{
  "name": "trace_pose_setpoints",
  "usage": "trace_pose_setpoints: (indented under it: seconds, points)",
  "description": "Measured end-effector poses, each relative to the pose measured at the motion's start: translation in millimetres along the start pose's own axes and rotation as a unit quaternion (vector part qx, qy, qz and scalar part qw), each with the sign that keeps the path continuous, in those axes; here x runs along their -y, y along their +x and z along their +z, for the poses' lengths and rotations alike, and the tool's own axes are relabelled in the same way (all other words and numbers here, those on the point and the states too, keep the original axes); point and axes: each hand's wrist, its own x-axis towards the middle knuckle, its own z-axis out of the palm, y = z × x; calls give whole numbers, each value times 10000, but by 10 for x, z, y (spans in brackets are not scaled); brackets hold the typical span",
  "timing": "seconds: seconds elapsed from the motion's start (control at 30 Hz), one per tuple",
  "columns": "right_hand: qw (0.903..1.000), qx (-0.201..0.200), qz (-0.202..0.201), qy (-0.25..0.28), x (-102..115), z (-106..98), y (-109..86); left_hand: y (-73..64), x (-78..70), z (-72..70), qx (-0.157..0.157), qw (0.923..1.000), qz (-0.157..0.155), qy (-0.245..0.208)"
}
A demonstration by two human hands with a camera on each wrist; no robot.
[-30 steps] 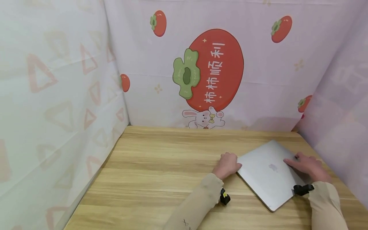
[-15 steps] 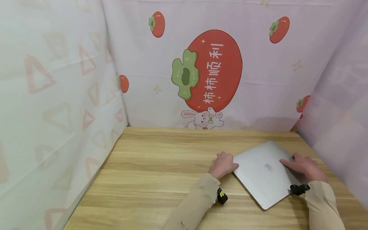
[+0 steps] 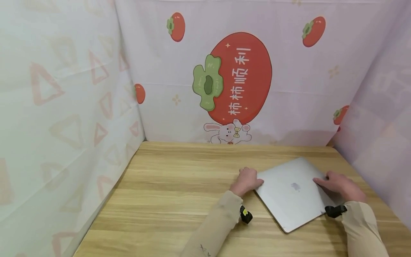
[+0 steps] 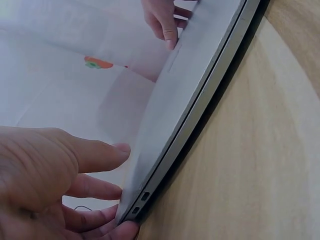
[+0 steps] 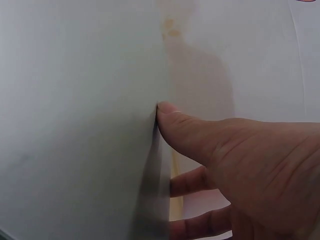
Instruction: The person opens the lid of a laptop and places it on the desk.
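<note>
A silver closed laptop (image 3: 285,203) with an apple logo on its lid lies slantwise on the wooden table. My left hand (image 3: 246,180) grips its left corner; in the left wrist view the thumb (image 4: 107,156) is over the lid and the other fingers reach the edge beside two small ports (image 4: 140,202). On the opposite edge, my right hand (image 3: 343,185) holds the laptop, thumb at the lid's rim in the right wrist view and two fingers (image 5: 192,182) showing lower along that edge.
Wood-grain tabletop (image 3: 170,185) extends to the left and behind the laptop. Printed cloth walls enclose it: a left cloth (image 3: 74,117), a back cloth (image 3: 289,117) with persimmon pictures, and a right cloth (image 3: 385,142) close beyond my right hand.
Over the last second the laptop has slid left and turned slightly clockwise, its near corner moving furthest. My left hand has moved left with it; the right hand stays on its edge.
</note>
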Motion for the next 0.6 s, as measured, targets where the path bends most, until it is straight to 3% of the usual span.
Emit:
trace_pose_setpoints:
  seconds: [0.13, 0.33, 0.53, 0.6]
  points:
    - [9998, -109, -153, 112, -15, 6, -13, 11, 30, -13, -34, 9998, 185, -47]
    - [9987, -227, -339, 319, -51, 8, -35, 15, 47, -14, 5, 9997, 26, -241]
    - [9957, -414, -270, 787, -163, 56, -77, 15, 36, -17, 49, 9992, -94, -374]
    - [9946, -311, -209, 967, -197, 59, -87, 17, 30, -17, 81, 9992, -127, -377]
